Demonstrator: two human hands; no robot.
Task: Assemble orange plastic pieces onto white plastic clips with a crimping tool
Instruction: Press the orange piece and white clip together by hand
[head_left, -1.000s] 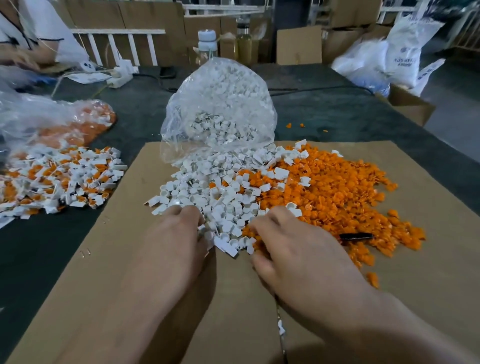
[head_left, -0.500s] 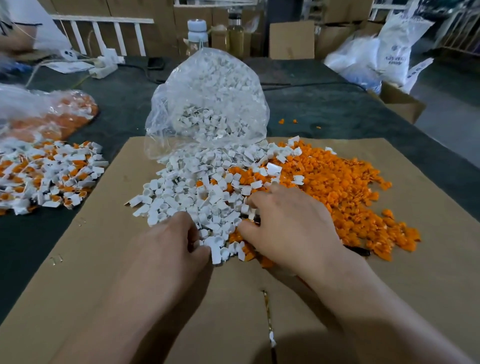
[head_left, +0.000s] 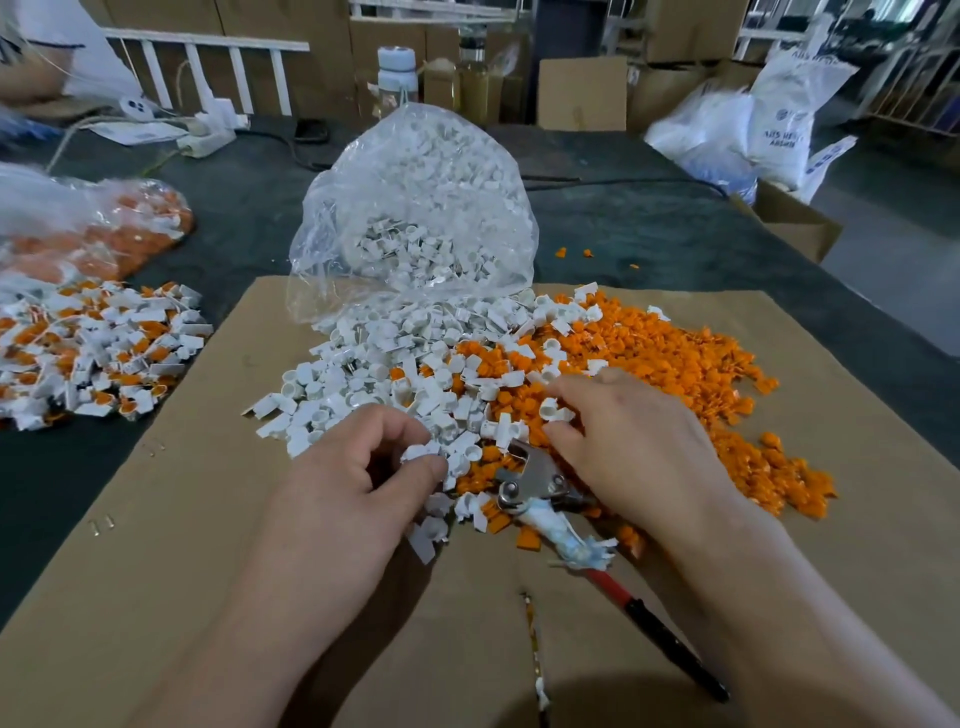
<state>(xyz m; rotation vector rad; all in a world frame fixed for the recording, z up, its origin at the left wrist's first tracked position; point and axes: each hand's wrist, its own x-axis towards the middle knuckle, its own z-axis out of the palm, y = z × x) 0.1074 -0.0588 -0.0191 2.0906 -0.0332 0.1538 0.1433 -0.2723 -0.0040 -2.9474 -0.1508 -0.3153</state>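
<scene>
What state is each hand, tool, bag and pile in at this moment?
Left hand, pinching a white clip.
Right hand, fingers on the mixed pile; grip unclear.
Crimping tool, lying on the cardboard under the right hand.
Clear bag, open, spilling white clips onto the cardboard.
Side pile, white clips with orange pieces fitted.
Bottle, capped.

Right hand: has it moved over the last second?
Yes. The right hand went forward, away from the person, from the near edge of the white clips to deeper over them, nearer the clear bag.
</scene>
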